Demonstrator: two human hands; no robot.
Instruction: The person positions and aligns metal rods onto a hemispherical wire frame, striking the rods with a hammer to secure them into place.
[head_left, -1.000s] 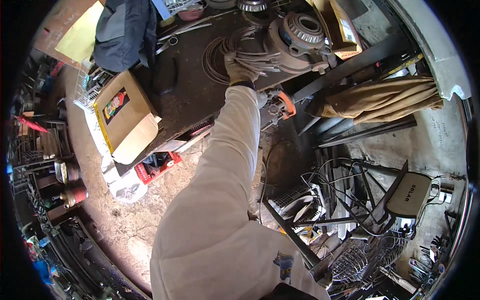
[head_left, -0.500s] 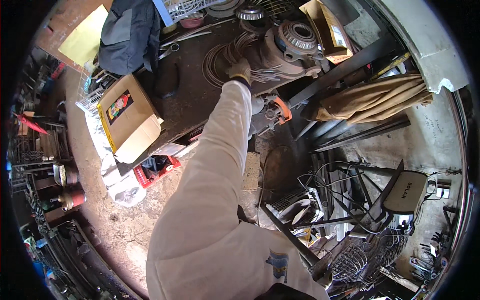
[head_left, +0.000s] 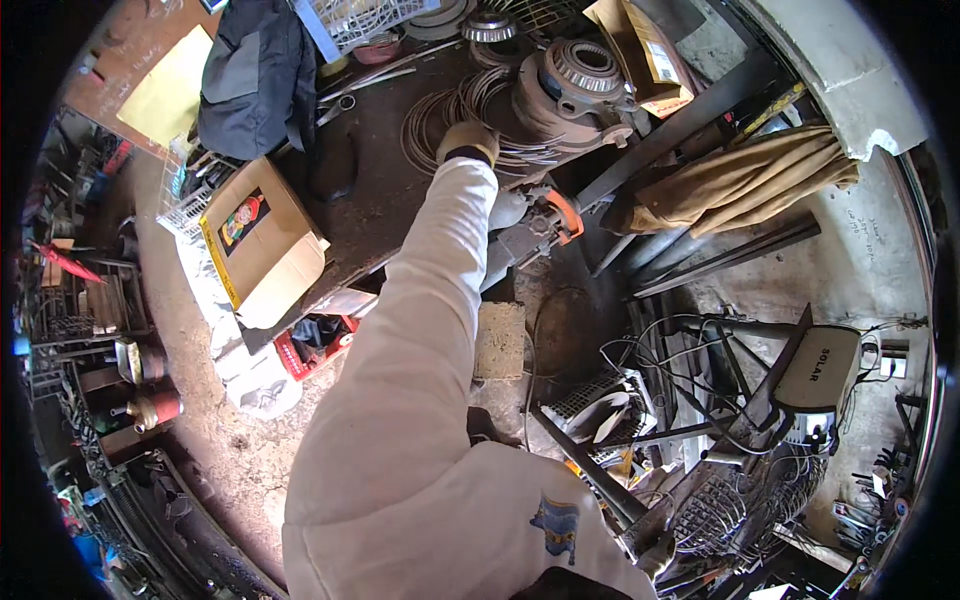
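A gloved hand [head_left: 467, 142] at the end of a white sleeve [head_left: 420, 330] rests on the coil of wire [head_left: 450, 125] lying on the counter [head_left: 385, 215]; whether its fingers grip cannot be told. Just right of the coil sits a round metal motor housing [head_left: 570, 85]; a cardboard box [head_left: 262, 240] lies well left.

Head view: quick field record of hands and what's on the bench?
surface: dark workbench
gloved hand: one, arm in white sleeve, resting on coiled wire; which hand unclear
other hand: not visible
next to coil: round metal motor housing
bench left: cardboard box, dark jacket
bench edge: orange-trimmed power tool
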